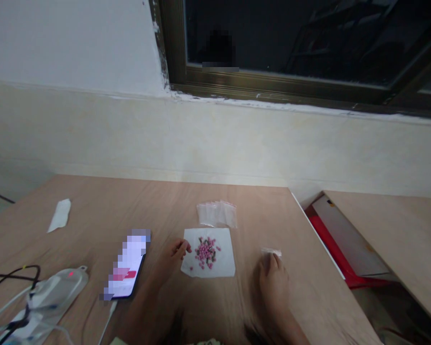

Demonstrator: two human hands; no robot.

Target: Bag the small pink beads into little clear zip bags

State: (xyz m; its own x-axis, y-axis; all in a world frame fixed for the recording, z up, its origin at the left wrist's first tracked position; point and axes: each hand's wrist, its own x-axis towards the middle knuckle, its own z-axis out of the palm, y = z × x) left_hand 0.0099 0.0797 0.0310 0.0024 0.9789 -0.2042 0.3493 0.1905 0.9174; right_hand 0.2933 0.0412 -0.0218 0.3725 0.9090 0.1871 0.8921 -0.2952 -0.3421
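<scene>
A white paper sheet (222,268) lies on the table with a cluster of small pink beads (206,252) on it, some darker bits mixed in. At the sheet's left edge is my left hand (175,250), its fingers curled in toward the thumb. Whatever sits between those fingertips, if anything, is too small to make out. To the right of the sheet, my right hand (274,280) rests low on the table. Its fingers are closed on a small clear plastic bag (271,251), whose top edge shows beyond the fingertips; the rest is hidden.
Several clear zip bags (217,214) lie behind the sheet. Left stand a lit phone (129,268) on a white cable and a power strip (57,292) with black cords. A white paper scrap (60,215) lies far left. A gap with a red object (330,249) borders the table's right edge.
</scene>
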